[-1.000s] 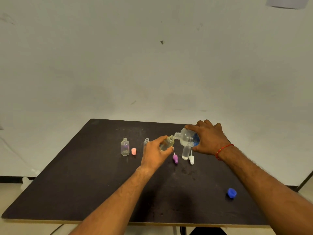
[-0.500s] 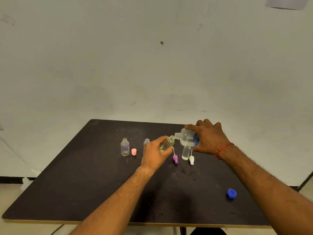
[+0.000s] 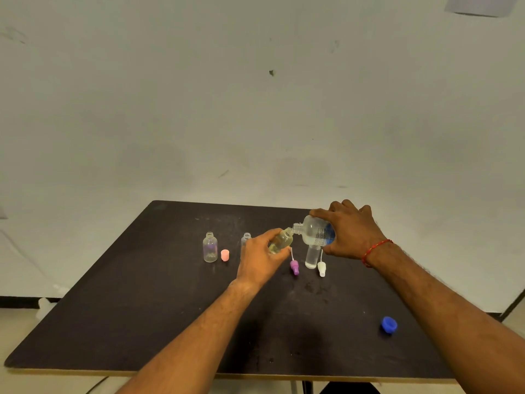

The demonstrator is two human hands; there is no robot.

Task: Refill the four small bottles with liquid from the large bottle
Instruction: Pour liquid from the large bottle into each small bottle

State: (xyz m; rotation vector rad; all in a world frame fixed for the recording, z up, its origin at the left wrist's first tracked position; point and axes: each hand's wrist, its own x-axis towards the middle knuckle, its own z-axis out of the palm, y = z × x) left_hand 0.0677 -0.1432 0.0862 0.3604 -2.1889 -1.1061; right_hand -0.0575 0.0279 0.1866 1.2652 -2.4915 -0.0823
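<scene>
**Spotter:** Fingers (image 3: 271,234) of your left hand (image 3: 260,258) are curled round one small bottle (image 3: 281,240), tilted with its neck to the right, above the dark table (image 3: 127,308). Your right hand (image 3: 350,231) grips the large bottle (image 3: 315,231) from above. It lies nearly level, its mouth at the small bottle's mouth.

**Operator:** Is it pouring?

**Spotter:** Cannot tell; no stream shows. The held bottle looks part-filled with yellowish liquid, so I judge you are mid-pour.

**Operator:** How do I do this well?

**Spotter:** Hold the two mouths together and tip the large bottle slowly from the wrist. Bring the small bottle nearer upright as it fills, so nothing runs back out. Watch the level through the clear wall and stop short of the neck, because the spray top will likely need room.

**Operator:** And the others?

**Spotter:** Three stand open on the table. The far-left bottle (image 3: 210,248) is beside a pink cap (image 3: 225,255). The second bottle (image 3: 246,239) is partly hidden behind your left hand. The third bottle (image 3: 312,257) is below the large bottle, between a purple spray top (image 3: 294,267) and a white spray top (image 3: 321,268). A blue cap (image 3: 388,324) lies well apart, near your right forearm. How full the three are, I cannot say.
</scene>
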